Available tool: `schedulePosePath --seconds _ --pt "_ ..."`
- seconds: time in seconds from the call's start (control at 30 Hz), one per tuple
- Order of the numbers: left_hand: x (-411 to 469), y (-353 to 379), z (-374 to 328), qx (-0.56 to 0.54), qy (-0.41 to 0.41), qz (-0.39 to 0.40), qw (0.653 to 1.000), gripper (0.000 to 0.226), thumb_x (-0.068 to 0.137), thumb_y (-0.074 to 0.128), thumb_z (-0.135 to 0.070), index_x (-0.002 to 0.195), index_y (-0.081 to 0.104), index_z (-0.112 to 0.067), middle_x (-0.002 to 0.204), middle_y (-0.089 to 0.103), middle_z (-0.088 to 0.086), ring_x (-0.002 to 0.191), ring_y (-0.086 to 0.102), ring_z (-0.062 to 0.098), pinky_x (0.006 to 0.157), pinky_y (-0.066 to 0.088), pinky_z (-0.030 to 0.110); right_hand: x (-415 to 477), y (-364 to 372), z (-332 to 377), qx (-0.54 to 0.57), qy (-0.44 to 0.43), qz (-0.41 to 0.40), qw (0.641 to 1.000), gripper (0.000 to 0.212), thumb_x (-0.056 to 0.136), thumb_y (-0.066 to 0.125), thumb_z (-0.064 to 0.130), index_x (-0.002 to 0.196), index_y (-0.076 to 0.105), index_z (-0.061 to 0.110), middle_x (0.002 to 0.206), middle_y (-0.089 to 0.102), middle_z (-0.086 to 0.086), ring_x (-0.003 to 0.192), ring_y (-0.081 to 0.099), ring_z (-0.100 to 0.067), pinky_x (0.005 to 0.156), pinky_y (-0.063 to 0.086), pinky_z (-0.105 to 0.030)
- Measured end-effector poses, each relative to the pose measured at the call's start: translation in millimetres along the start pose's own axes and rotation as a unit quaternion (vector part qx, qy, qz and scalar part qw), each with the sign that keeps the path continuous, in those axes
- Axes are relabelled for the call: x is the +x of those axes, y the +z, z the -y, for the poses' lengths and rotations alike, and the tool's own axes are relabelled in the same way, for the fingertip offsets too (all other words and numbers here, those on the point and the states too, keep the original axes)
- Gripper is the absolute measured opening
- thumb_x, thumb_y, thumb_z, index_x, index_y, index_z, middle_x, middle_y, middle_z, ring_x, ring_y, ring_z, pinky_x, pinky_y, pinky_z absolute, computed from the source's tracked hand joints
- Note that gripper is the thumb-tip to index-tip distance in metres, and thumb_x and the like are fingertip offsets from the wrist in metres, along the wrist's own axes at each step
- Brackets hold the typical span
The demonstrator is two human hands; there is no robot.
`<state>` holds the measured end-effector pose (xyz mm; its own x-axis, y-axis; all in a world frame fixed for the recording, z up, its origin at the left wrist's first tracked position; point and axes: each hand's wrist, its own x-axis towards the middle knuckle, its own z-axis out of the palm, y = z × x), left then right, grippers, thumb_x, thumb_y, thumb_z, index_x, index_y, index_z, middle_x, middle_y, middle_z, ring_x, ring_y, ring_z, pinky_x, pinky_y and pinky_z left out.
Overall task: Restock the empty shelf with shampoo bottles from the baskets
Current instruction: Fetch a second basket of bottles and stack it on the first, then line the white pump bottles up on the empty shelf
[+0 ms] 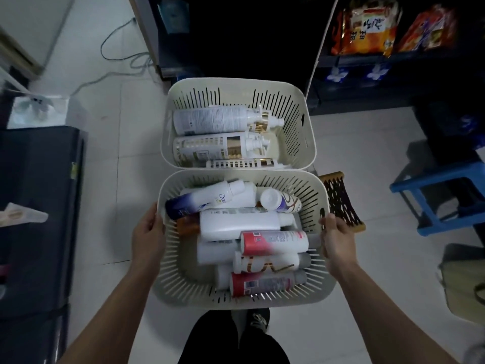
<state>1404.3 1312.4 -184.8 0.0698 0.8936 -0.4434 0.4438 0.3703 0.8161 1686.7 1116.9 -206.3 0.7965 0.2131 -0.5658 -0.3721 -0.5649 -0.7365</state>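
- The near basket point(168, 269), a cream slotted plastic tub at lower centre of the frame, is gripped at its two short sides, presumably so the heavy load stays level.
- The left hand point(147, 236) is closed over the left rim, thumb on top and fingers wrapped outside the wall.
- The right hand point(336, 237) is closed on the right rim beside the handle slot, fingers curled over the edge.
- Whether the near basket is resting on the tiled floor point(110, 179) or held just above it cannot be told.
- It is filled with shampoo bottles lying on their sides in a loose pile: a white-and-purple Dove bottle point(207, 199), a plain white bottle point(244, 223), and red-and-white bottles point(274, 241) nearer the bottom edge.
- The far basket point(296, 143), touching the near one at centre frame, holds white-and-gold pump bottles point(217, 119) laid flat.
- The dark shelf unit point(236, 35) stands at top centre, just beyond the far basket; its interior is too dark to judge.
- No bottle has been taken in hand yet; the baskets appear to be positioned close to the shelf for short reaches.
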Motion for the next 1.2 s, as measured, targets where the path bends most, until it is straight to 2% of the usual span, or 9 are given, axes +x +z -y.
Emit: schedulePosePath --seconds 0.07,0.17,0.27,0.33,0.47,0.67,0.9,1.03,1.2 --pt "-5 0 -2 0.028 0.028 -0.001 0.999 0.029 0.103 0.043 -0.029 0.122 0.064 -0.025 0.108 0.063 0.028 0.1 0.055 0.051 0.072 0.05 0.056 -2 2 1 -0.043 -0.019 -0.007 0.999 0.035 0.102 0.039 0.041 0.092 0.063 0.017 0.078 0.056 -0.001 0.064 0.047 -0.015 0.057 0.039 -0.029" --pt "-2 -3 2 0.122 0.045 0.001 0.991 0.033 0.103 0.039 -0.026 0.131 0.056 -0.028 0.114 0.068 0.011 0.104 0.062 0.033 0.088 0.049 0.043 -6 6 8 -0.179 -0.063 -0.032 0.981 0.036 0.104 0.036 0.033 0.104 0.061 0.007 0.096 0.061 -0.012 0.089 0.057 -0.031 0.08 0.049 -0.042" --pt "5 -7 0 0.259 0.065 0.025 0.963 0.03 0.1 0.039 -0.019 0.125 0.054 -0.018 0.111 0.066 0.014 0.098 0.061 0.035 0.08 0.047 0.04 -14 11 17 -0.27 -0.094 -0.034 0.958 0.03 0.101 0.044 0.021 0.108 0.057 -0.005 0.103 0.06 -0.022 0.093 0.058 -0.038 0.081 0.048 -0.041" --pt "5 -10 -11 0.342 0.097 0.032 0.934 0.022 0.097 0.042 -0.015 0.114 0.052 -0.007 0.107 0.06 0.023 0.096 0.057 0.039 0.078 0.044 0.041 -22 16 24 -0.302 -0.107 -0.036 0.947 0.034 0.097 0.052 0.02 0.118 0.053 -0.007 0.117 0.056 -0.026 0.104 0.056 -0.042 0.089 0.048 -0.044" --pt "-7 -17 -38 0.459 0.161 0.016 0.874 0.023 0.096 0.047 -0.023 0.113 0.053 -0.008 0.111 0.057 0.015 0.101 0.055 0.033 0.079 0.045 0.039 -48 19 36 -0.399 -0.166 -0.024 0.901 0.057 0.091 0.061 0.029 0.135 0.042 -0.003 0.133 0.044 -0.025 0.121 0.045 -0.039 0.098 0.043 -0.043" --pt "-7 -29 -66 0.555 0.213 0.056 0.802 0.039 0.098 0.045 -0.028 0.134 0.047 -0.015 0.131 0.053 0.006 0.12 0.048 0.027 0.093 0.043 0.039 -77 47 68 -0.479 -0.265 0.046 0.836 0.055 0.092 0.057 0.038 0.14 0.048 0.013 0.142 0.043 -0.017 0.134 0.035 -0.031 0.109 0.034 -0.037" --pt "45 -52 -111 0.611 0.332 0.085 0.714 0.034 0.095 0.048 -0.031 0.125 0.051 -0.016 0.129 0.054 0.004 0.123 0.048 0.024 0.097 0.039 0.037 -95 116 115 -0.442 -0.237 0.07 0.862 0.041 0.09 0.058 0.04 0.126 0.059 0.02 0.132 0.056 -0.01 0.128 0.045 -0.028 0.108 0.036 -0.037" --pt "89 -66 -141 0.611 0.41 0.127 0.665 0.039 0.093 0.05 -0.033 0.129 0.049 -0.017 0.127 0.054 0.005 0.121 0.047 0.024 0.095 0.039 0.037 -112 159 143 -0.423 -0.203 0.054 0.881 0.054 0.092 0.058 0.038 0.14 0.05 0.013 0.142 0.051 -0.012 0.133 0.043 -0.029 0.109 0.038 -0.039" --pt "133 -70 -166 0.601 0.45 0.183 0.635 0.044 0.091 0.055 -0.028 0.133 0.046 -0.017 0.128 0.052 0.005 0.122 0.043 0.024 0.098 0.036 0.039 -124 191 166 -0.401 -0.151 0.029 0.903 0.056 0.093 0.059 0.041 0.14 0.049 0.012 0.142 0.053 -0.011 0.128 0.051 -0.028 0.105 0.043 -0.038"
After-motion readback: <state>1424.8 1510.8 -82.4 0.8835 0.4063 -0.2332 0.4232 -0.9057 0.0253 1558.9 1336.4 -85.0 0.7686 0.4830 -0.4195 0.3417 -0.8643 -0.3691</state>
